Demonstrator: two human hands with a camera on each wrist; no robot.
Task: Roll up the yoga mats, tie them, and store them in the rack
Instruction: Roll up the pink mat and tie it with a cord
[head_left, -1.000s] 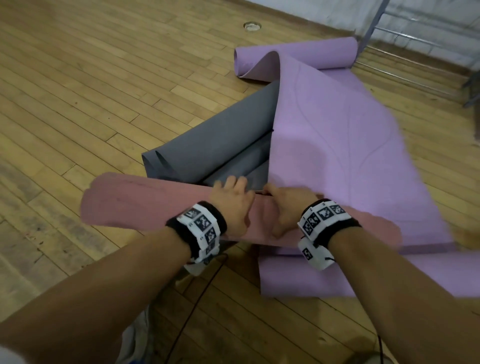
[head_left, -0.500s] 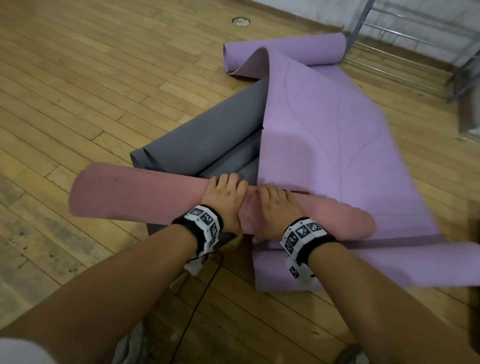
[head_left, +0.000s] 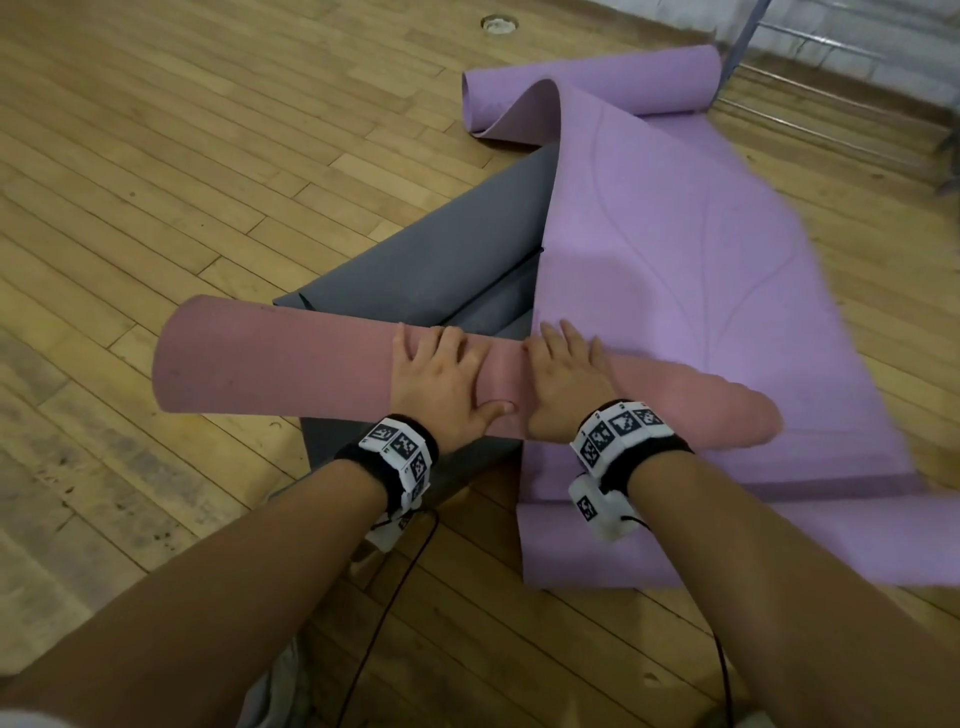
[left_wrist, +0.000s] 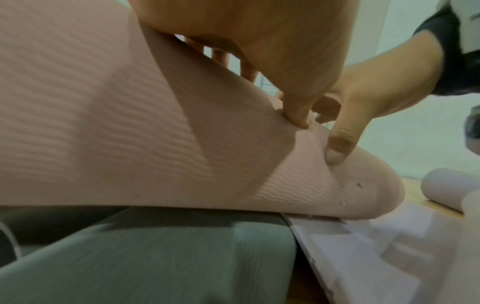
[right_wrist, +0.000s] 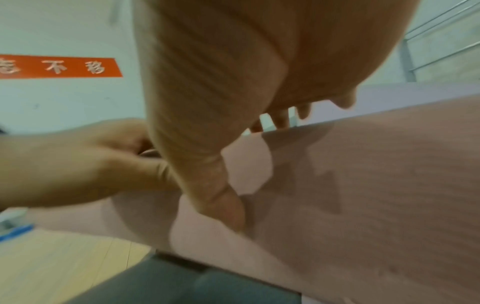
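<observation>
Wooden floor (head_left: 156, 156) carries three mats; both hands, left (head_left: 441, 384) and right (head_left: 563, 382), press flat, fingers spread, on the rolled pink mat (head_left: 275, 358). Tying, the grey (head_left: 431, 260) and purple (head_left: 701, 270) mats, and racking remain.

Both hands are flattening out on the pink mat (head_left: 280, 358) now: the left hand (head_left: 441, 384) has its fingers spread over the top of the roll where a second ago they curled round it, and the right hand (head_left: 566, 384) reaches forward too, fingertips at the far edge against the purple mat (head_left: 701, 270). The pink roll sits a little further forward over the grey mat (head_left: 441, 260), and more grey shows beneath its near side.
</observation>
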